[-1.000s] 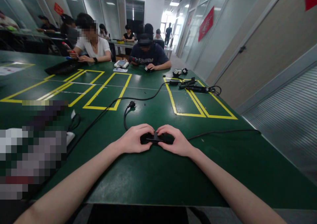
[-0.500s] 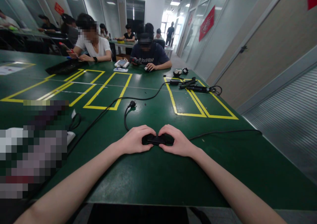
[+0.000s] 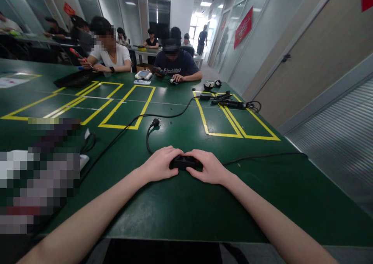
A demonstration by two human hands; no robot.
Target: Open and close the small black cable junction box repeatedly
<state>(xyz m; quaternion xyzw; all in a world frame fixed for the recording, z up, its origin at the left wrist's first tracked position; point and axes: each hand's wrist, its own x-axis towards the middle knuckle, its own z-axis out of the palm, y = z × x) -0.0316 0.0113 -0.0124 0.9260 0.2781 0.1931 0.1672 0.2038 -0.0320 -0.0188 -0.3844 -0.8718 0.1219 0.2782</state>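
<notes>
Clasping the black box (image 3: pixel 185 163) between the fingers (image 3: pixel 197 154) of left hand (image 3: pixel 161 164) and right hand (image 3: pixel 212 167), well in from the near edge of the surface (image 3: pixel 186 209), best steadied low and level, pressing evenly, sparing the cord (image 3: pixel 262 155) any tug!

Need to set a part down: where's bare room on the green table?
Bare green table: between left forearm and right forearm, from the black rectangular block to the near edge; also right of the right forearm, below the thin black cable. Crowded: left, with a pixelated grey pile; far right, with a tangled black bundle.
</notes>
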